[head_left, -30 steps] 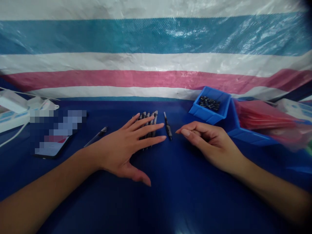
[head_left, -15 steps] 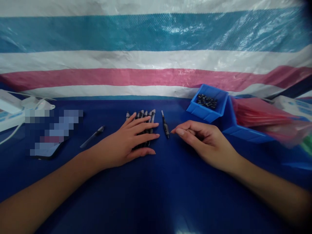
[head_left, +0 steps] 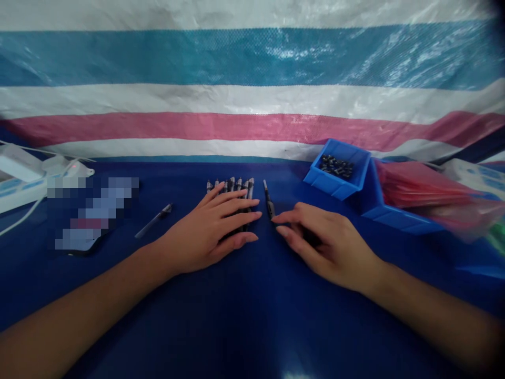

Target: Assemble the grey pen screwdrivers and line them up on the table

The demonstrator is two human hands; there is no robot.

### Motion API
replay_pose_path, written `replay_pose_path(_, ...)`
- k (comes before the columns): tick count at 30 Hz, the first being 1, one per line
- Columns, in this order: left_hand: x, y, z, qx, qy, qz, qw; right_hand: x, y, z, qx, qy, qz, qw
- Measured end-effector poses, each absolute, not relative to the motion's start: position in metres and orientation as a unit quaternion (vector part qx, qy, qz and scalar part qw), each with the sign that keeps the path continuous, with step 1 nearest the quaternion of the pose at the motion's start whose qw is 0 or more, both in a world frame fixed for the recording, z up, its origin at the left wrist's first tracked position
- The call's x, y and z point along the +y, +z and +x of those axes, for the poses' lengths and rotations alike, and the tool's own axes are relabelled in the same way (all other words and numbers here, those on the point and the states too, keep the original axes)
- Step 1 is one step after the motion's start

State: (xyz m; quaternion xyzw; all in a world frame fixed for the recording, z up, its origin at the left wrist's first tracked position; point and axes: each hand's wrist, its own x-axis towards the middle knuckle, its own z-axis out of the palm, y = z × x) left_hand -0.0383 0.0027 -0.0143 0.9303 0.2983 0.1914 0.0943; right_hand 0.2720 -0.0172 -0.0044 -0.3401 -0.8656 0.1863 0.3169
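Note:
My left hand (head_left: 215,226) lies palm down, fingers spread, over a row of several black-and-clear pens (head_left: 239,184). Only their upper ends and bits between the fingers show; the rest is covered. Just right of the row, a slim dark pen part (head_left: 269,202) with a thin pale end lies on the table. My right hand (head_left: 331,242) is beside its lower end, the index fingertip at or touching it. Thumb and index are slightly apart, the other fingers curled under. Left of my left hand lies one separate clear pen piece (head_left: 158,218) with a dark end.
A small blue bin (head_left: 335,184) at the back right holds several small black parts. Beside it, another blue bin (head_left: 398,218) holds red plastic bags (head_left: 410,181). At left are a blurred-out phone (head_left: 94,216) and a white power strip (head_left: 23,187). A striped tarp (head_left: 252,58) hangs behind.
My right hand has moved left and slightly down to the pen part's lower end, and its thumb and index have parted. My left hand stays over the pens; the view has shifted slightly.

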Motion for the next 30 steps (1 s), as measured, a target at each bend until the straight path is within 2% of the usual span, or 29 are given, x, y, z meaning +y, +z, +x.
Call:
replay_pose_path(6,0.006,0.007,-0.048,0.298,0.218,0.928,-0.045,-0.009,-0.006,0.27,-0.903,0.089,-0.291,0.302)
replay_pose_path(12,0.022,0.036,-0.073,0.5,0.118,0.844,-0.152,-0.005,-0.011,0.271,-0.906,0.104,-0.31,0.269)
replay_pose_path(15,0.027,0.035,-0.097,0.622,0.036,0.771,-0.132,-0.006,-0.011,0.271,-0.9,0.104,-0.322,0.274)
replay_pose_path(18,0.029,0.026,-0.128,0.667,-0.026,0.736,-0.116,-0.006,-0.012,0.27,-0.891,0.095,-0.344,0.28)
replay_pose_path(22,0.032,0.027,-0.158,0.657,0.026,0.75,-0.07,-0.007,-0.013,0.271,-0.884,0.093,-0.366,0.275)
replay_pose_path(25,0.034,0.046,-0.164,0.666,-0.008,0.745,-0.021,-0.007,-0.012,0.271,-0.88,0.102,-0.373,0.275)
replay_pose_path(30,0.035,0.07,-0.166,0.688,-0.018,0.725,-0.007,-0.008,-0.01,0.27,-0.874,0.13,-0.372,0.283)
